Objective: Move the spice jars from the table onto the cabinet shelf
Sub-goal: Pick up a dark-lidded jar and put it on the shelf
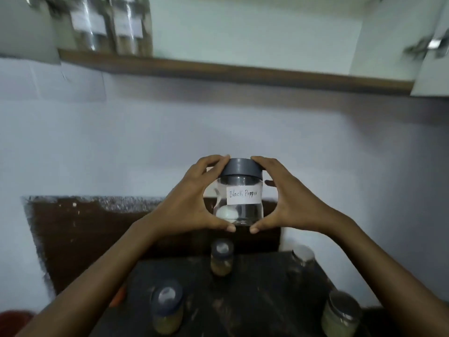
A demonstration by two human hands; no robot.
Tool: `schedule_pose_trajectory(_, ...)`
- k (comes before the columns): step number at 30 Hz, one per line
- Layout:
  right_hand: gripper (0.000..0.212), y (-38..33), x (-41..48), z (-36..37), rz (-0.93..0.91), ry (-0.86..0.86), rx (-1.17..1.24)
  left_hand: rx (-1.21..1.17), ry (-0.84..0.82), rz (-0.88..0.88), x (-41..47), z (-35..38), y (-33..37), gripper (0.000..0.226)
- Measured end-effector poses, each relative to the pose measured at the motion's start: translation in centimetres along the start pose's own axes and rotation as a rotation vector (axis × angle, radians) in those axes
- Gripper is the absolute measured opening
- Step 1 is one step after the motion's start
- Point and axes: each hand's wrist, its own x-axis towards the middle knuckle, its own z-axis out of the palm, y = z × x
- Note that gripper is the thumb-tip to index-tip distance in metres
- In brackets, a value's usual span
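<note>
jar (pixel 240 192) labelled black pepper is clasped between left hand (pixel 192 203) and right hand (pixel 289 203), mid-carry; lift to shelf (pixel 243 72) above the grip is judged next.

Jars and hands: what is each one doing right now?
Black Pepper jar: lid on, upright, held in the air.
Left hand: grips its left side.
Right hand: grips its right side.
Table jars: standing, untouched.
Shelf jars: standing, blurred.

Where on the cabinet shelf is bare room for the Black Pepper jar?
The shelf is bare from the labelled jars at its left end to the cabinet's right side panel; the Black Pepper jar likely fits there. Only that left end is crowded.
</note>
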Motion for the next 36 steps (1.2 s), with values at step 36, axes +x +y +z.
schedule_pose_trajectory(36,0.119,-6.9,31.3,-8.9,-0.259,0.321,-0.137,0.769,0.613,-0.178,14.7,-16.2,-16.1,0.095)
